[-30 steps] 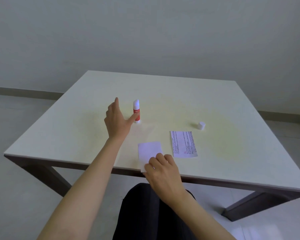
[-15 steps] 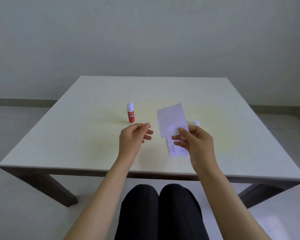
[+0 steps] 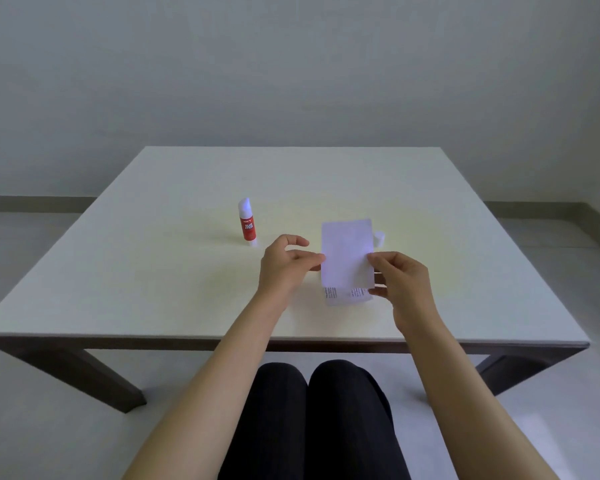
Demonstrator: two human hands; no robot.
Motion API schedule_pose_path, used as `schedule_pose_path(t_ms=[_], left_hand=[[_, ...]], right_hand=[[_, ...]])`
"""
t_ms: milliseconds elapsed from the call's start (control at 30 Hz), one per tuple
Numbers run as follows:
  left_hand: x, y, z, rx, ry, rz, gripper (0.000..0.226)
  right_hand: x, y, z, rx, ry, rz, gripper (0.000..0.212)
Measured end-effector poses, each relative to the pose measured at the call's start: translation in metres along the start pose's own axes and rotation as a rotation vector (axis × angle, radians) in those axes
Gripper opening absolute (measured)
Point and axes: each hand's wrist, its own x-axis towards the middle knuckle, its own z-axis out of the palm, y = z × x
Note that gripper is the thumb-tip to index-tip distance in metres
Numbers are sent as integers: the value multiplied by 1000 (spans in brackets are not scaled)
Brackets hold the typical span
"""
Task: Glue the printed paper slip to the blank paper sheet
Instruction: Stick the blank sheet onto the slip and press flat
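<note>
I hold a blank white paper sheet [image 3: 345,252] upright above the table, squarely over the printed paper slip [image 3: 343,295], whose near end alone shows below it. My right hand [image 3: 400,284] pinches the sheet's right edge. My left hand [image 3: 286,268] touches its left edge with thumb and fingertips. The uncapped red and white glue stick [image 3: 247,221] stands upright to the left, apart from both hands.
The glue stick's white cap [image 3: 379,238] stands just behind the sheet's right edge. The white table [image 3: 153,271] has its near edge close to my knees. Grey walls and floor surround it.
My left hand left the glue stick and came to the sheet's left edge. My right hand lifted the blank sheet off the table, carried it right over the printed slip and turned it straight.
</note>
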Motion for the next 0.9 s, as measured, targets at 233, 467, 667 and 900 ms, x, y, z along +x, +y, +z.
schedule_pose_path(t_ms=[233, 467, 667, 900], left_hand=[[6, -18, 10, 296, 6, 60, 32], [12, -27, 11, 287, 13, 0, 33], [14, -28, 11, 286, 7, -13, 34], [16, -27, 12, 308, 22, -17, 33]], right_hand=[[28, 7, -10, -421, -3, 12, 28], [35, 18, -12, -497, -19, 20, 31], [39, 20, -12, -526, -29, 18, 27], [41, 20, -11, -570, -36, 20, 25]])
